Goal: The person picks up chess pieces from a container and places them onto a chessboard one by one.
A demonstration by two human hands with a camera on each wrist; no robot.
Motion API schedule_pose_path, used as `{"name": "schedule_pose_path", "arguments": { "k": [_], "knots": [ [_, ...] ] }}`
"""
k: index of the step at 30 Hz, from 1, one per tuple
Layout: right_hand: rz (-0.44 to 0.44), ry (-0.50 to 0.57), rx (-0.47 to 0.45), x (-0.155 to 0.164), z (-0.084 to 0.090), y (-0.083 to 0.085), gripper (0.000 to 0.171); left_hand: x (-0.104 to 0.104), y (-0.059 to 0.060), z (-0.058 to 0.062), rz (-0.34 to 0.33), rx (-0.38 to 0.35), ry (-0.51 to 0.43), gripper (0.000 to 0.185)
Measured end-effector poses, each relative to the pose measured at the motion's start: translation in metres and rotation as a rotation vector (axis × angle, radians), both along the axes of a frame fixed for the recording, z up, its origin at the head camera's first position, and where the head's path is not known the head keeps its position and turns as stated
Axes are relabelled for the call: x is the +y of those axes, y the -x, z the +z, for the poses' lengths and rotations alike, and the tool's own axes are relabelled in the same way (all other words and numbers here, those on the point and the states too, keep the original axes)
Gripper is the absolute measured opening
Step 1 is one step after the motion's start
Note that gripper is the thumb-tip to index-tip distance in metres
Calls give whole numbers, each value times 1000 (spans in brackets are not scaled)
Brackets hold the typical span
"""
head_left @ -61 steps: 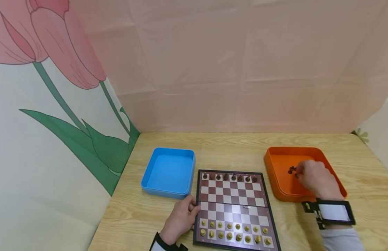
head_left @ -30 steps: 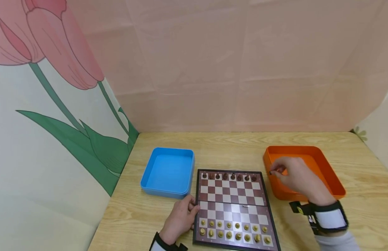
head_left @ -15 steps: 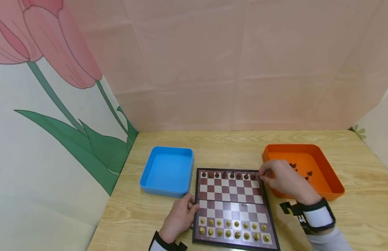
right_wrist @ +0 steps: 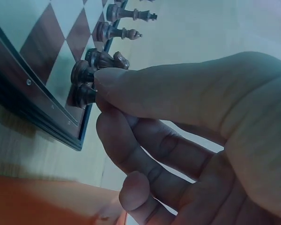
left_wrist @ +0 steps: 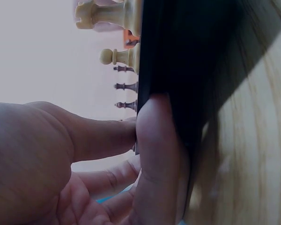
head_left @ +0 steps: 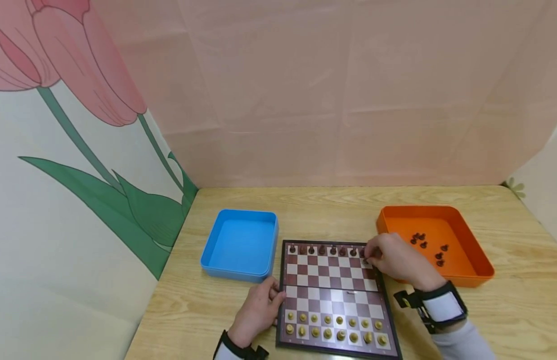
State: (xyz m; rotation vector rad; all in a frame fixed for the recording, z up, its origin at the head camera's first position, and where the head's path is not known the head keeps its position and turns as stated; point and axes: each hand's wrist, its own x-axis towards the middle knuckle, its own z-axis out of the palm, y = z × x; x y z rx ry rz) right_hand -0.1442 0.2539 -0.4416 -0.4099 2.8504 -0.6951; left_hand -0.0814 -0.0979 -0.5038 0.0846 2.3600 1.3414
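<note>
A magnetic-style chessboard (head_left: pixel 325 275) lies on the table, with dark pieces along its far row and two rows of gold ones (head_left: pixel 340 320) near me. My left hand (head_left: pixel 258 307) grips the board's left edge; in the left wrist view the thumb lies at the top and a finger (left_wrist: pixel 154 145) against the side. At the far right corner my right hand (head_left: pixel 397 257) pinches a dark chess pawn (right_wrist: pixel 81 73) by its upper part, the head hidden by the thumb. Its base is close over the square in front of the corner piece (right_wrist: pixel 85 96), beside the knight (right_wrist: pixel 107 59).
Right of the board stands an orange tray (head_left: pixel 478 260) with several dark pawns (head_left: pixel 423 245) lying in it. A blue tray (head_left: pixel 240 245) stands to the left, nothing visible inside. Both sit on the wooden table (head_left: pixel 332 210), with a printed cloth (head_left: pixel 350 100) hanging behind.
My right hand has lifted a dark pawn from the orange tray and carried it left to the board's far right corner. My left hand stays at the board's edge.
</note>
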Motion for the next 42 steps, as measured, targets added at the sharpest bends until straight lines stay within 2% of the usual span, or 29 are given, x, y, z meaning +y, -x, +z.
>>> {"name": "schedule_pose_path", "arguments": {
  "k": [11, 21, 34, 39, 42],
  "knots": [
    [-15, -20, -30, 0, -6, 3, 8, 0, 2, 1, -2, -8, 10, 10],
    [-17, -24, -38, -1, -6, 3, 8, 0, 1, 2, -11, 6, 3, 9],
    [-17, -19, -46, -3, -5, 2, 9, -1, 2, 1, -5, -16, 1, 11],
    [-16, -2, -23, 0, 0, 1, 7, -1, 1, -1, -9, 0, -5, 10],
    [-38, 8, 36, 4, 4, -1, 11, -1, 0, -1, -12, 6, -2, 10]
  ]
}}
